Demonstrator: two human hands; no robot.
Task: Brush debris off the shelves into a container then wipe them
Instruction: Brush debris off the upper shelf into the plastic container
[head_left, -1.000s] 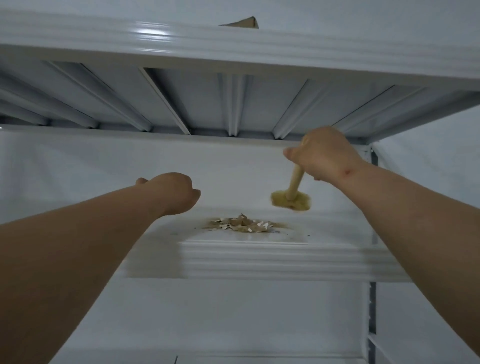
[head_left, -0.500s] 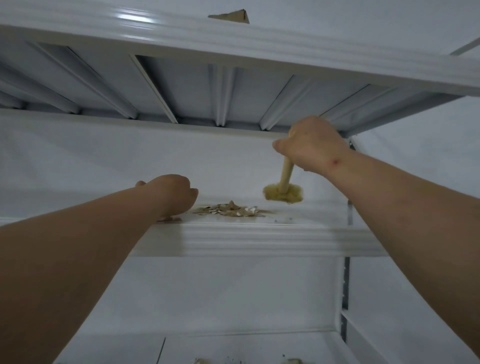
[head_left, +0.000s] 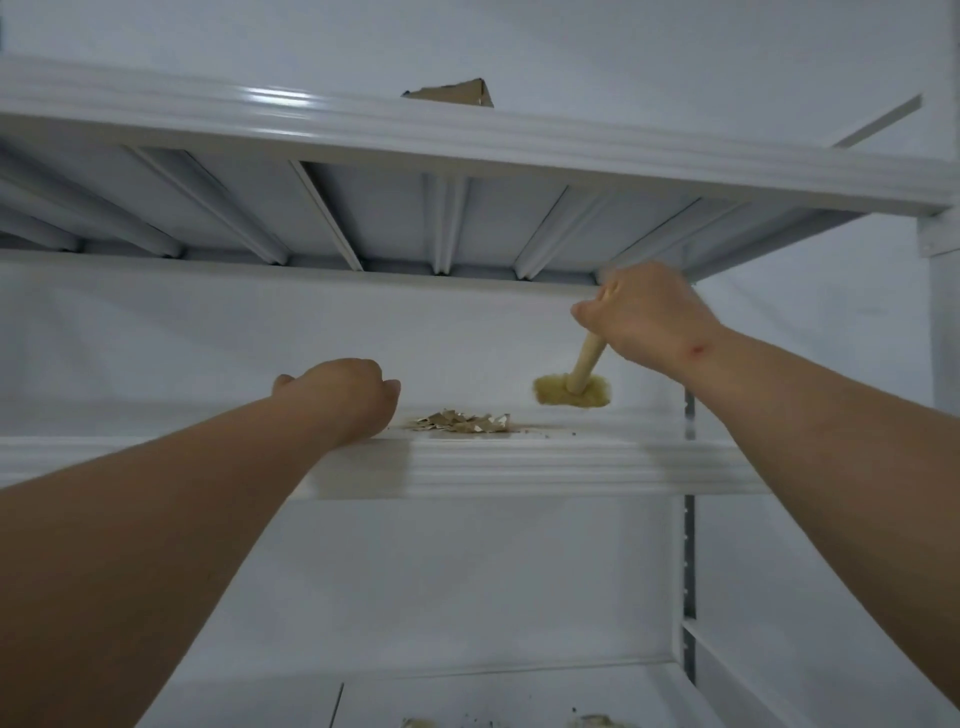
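My right hand (head_left: 647, 322) grips the brush (head_left: 574, 391), poised just right of the debris (head_left: 460, 422) on the shelf (head_left: 519, 467); left hand (head_left: 345, 397), curled, contents hidden, rests left of it. I should sweep low, in short strokes.
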